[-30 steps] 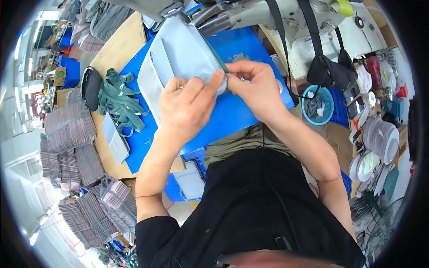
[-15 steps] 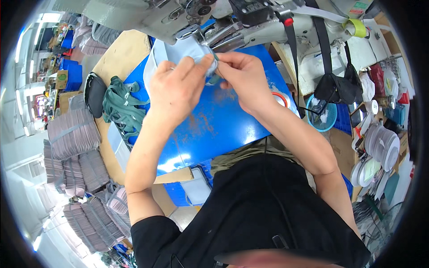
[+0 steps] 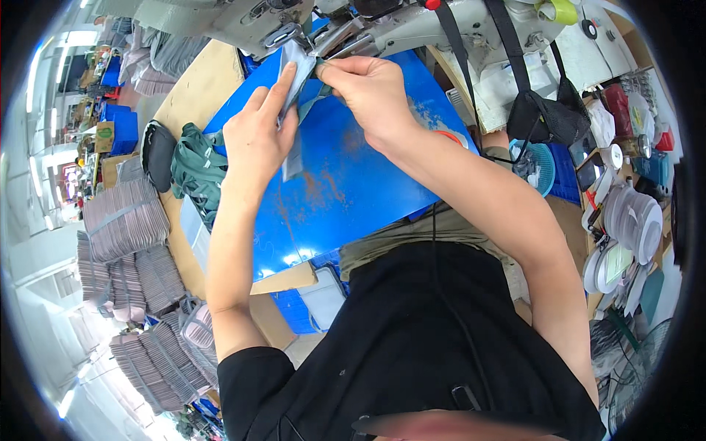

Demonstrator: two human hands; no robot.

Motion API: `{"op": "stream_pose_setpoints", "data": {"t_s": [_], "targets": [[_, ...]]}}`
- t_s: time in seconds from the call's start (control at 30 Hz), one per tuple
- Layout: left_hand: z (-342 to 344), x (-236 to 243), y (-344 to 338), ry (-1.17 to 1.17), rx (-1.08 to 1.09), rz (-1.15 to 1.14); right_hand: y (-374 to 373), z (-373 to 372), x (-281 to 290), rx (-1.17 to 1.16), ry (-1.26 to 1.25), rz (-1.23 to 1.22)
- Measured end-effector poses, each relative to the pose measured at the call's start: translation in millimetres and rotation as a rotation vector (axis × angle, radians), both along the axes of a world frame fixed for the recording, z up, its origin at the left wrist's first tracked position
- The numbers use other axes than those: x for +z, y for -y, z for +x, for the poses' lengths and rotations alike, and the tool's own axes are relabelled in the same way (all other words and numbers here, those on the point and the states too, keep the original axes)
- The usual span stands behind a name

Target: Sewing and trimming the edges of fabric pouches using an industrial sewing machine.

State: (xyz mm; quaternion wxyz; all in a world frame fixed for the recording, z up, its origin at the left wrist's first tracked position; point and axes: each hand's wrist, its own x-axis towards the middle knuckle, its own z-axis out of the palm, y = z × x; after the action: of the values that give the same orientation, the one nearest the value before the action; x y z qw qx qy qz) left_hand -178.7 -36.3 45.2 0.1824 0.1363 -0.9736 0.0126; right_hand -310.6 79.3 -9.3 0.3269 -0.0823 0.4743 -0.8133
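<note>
A pale grey-blue fabric piece (image 3: 294,77) with dark green edging is held nearly edge-on beneath the metal presser parts (image 3: 283,37) of a sewing machine. My left hand (image 3: 257,132) grips the piece from the left, index finger along its face. My right hand (image 3: 371,95) pinches the green edging at the piece's upper right corner, close to the machine's metal guide. Beneath both hands lies a scuffed blue work surface (image 3: 353,198).
Green straps (image 3: 195,165) and a dark padded piece (image 3: 156,154) lie at left beside tan board (image 3: 191,88). Bundled stacks (image 3: 125,213) stand beyond. A black bag (image 3: 537,117) hangs at right above a light-blue basket (image 3: 540,173), near white reels (image 3: 636,220).
The fabric piece has turned from lying broad side up to nearly edge-on and moved up toward the machine. Both hands moved up and leftward, uncovering more of the blue surface.
</note>
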Motion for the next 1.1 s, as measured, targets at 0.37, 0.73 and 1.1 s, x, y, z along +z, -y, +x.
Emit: {"op": "stream_pose_setpoints", "data": {"t_s": [0.37,0.73,1.1], "targets": [[-9.8,70.5,18.1,0.240,-0.387,-0.098,-11.3,-13.5,-6.4,0.101,-0.246,0.079],[-26.4,78.0,-3.9,0.349,-0.343,-0.253,-23.4,-14.0,20.7,0.276,0.098,0.152],[-32.7,59.2,-27.7,0.317,-0.144,-0.264,-19.2,-15.9,19.1,0.252,0.120,0.132]]}}
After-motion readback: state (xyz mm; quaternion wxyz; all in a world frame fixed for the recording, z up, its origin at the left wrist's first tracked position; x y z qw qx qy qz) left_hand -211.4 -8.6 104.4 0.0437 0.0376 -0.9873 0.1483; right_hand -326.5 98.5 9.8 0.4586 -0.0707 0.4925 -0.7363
